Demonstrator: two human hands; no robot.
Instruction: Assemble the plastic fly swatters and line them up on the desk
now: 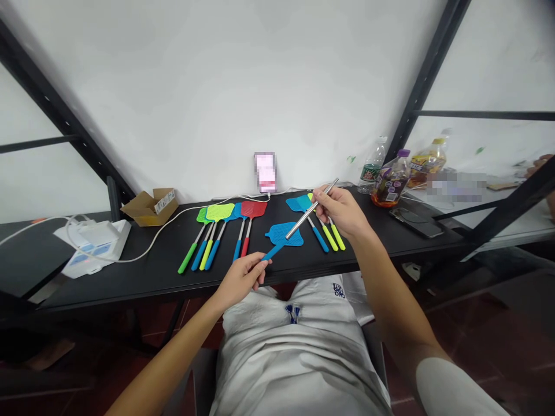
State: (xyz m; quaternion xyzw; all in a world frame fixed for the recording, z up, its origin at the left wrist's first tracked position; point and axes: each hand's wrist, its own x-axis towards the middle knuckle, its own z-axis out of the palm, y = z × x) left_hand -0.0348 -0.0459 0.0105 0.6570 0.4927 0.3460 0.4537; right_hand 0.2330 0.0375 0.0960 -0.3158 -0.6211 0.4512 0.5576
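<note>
The fingers and thumb of the left hand [246, 275] are closed on a blue handle [274, 252], which slants up and away over the near edge of the black table [151, 271]. Those of the right hand [340, 211] are pinched together on the upper part of a bare metal rod [303, 218]. The rod tilts down to the left, its lower end close to the handle's far end; whether they touch cannot be told. Behind them, a blue mesh head [280, 231] lies on the table, its short neck pointing left.

Farther left is a row of swatters [220, 212] with green, blue, yellow and red handles; to the right is a smaller cluster [321, 239] with blue and yellow handles. Beyond, a lit phone [266, 171] leans on the wall. An open cardboard box [151, 208] sits at left, two bottles [392, 182] and a dark phone [416, 223] at right.
</note>
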